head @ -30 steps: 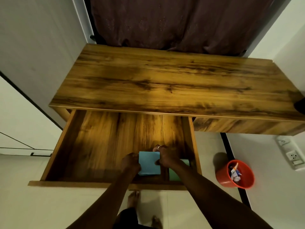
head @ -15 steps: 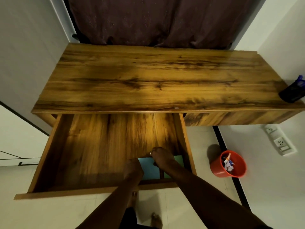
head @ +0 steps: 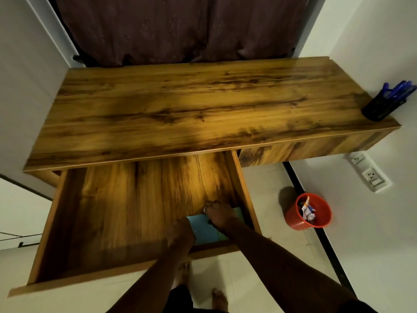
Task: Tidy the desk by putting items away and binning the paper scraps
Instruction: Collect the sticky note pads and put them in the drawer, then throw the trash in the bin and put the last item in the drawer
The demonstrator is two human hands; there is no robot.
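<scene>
My right grip curls over the far edge of the blue pad, fingers bent onto it, so I judge it has hold. My left grip sits at the pad's left edge, fingers hidden; I cannot tell its state. The pad lies flat in the open drawer, at its front right corner. I judge this the stowing step; next I must let go and push the drawer shut. The pad is thin and matte; drawer and bench are glossy wood-grain. The round orange bin holds crumpled scraps.
</scene>
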